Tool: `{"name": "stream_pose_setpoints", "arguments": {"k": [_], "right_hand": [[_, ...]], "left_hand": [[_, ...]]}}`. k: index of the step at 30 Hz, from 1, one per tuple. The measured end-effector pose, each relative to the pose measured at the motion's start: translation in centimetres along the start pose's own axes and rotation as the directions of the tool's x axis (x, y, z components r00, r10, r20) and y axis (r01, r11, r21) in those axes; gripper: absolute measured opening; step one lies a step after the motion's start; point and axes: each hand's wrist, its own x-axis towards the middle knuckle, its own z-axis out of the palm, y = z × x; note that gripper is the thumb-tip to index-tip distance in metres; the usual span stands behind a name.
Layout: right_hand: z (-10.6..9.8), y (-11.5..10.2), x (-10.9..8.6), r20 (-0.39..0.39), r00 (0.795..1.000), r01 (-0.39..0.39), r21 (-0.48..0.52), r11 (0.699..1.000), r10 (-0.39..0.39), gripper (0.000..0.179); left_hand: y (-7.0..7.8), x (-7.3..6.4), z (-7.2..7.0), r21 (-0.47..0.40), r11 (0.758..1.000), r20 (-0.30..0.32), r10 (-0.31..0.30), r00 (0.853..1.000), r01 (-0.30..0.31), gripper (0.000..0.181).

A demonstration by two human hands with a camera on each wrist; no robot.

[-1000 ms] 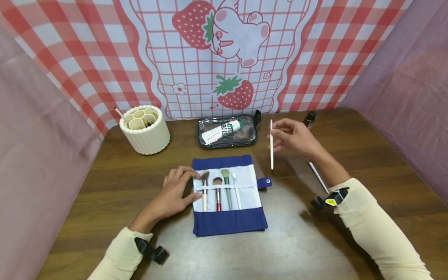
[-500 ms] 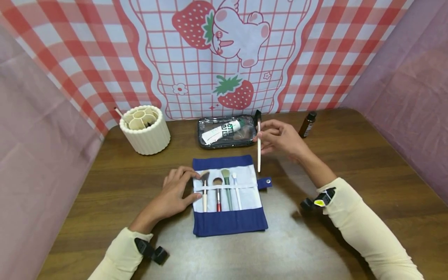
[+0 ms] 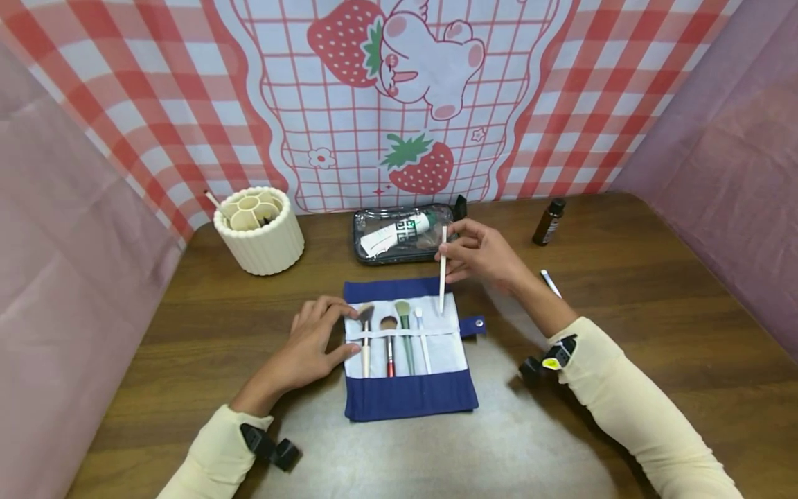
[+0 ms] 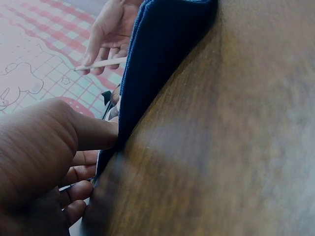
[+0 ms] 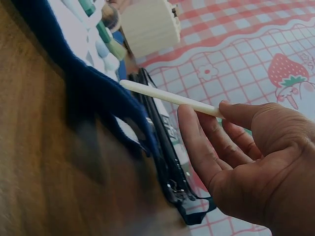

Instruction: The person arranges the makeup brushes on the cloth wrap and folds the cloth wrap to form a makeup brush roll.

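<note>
A navy brush roll (image 3: 411, 396) with a pale lining lies unfolded on the table. Under its elastic strap sit a fan brush (image 3: 366, 346), a red-handled brush (image 3: 390, 346), a green brush (image 3: 405, 333) and a thin white brush (image 3: 424, 346). My left hand (image 3: 314, 343) rests on the roll's left edge, thumb and index finger on the fabric beside the fan brush. Above the roll's upper right part, my right hand (image 3: 483, 256) pinches a slim cream makeup brush (image 5: 167, 96) between thumb and fingers. Its handle end points down at the lining; its other end is mostly hidden.
Behind the roll lies a clear pouch (image 3: 374, 255) with a white tube (image 3: 393, 235) inside. A ribbed cream holder (image 3: 262, 242) stands at the back left. A dark bottle (image 3: 548, 223) and another white brush (image 3: 550, 283), partly behind the right forearm, are on the right.
My right hand has carried the cream brush leftward, from beside the pouch to over the roll's upper right part. The left hand has stayed in place.
</note>
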Motion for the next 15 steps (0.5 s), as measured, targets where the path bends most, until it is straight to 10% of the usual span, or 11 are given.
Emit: {"name": "stream_pose_setpoints", "arguments": {"k": [15], "right_hand": [[1.3, 1.7, -0.1, 0.093, 0.987, -0.130, 0.015, 0.991, 0.128, 0.036]], "left_hand": [[0.1, 0.1, 0.0, 0.000, 1.000, -0.006, -0.002, 1.000, 0.002, 0.046]]}}
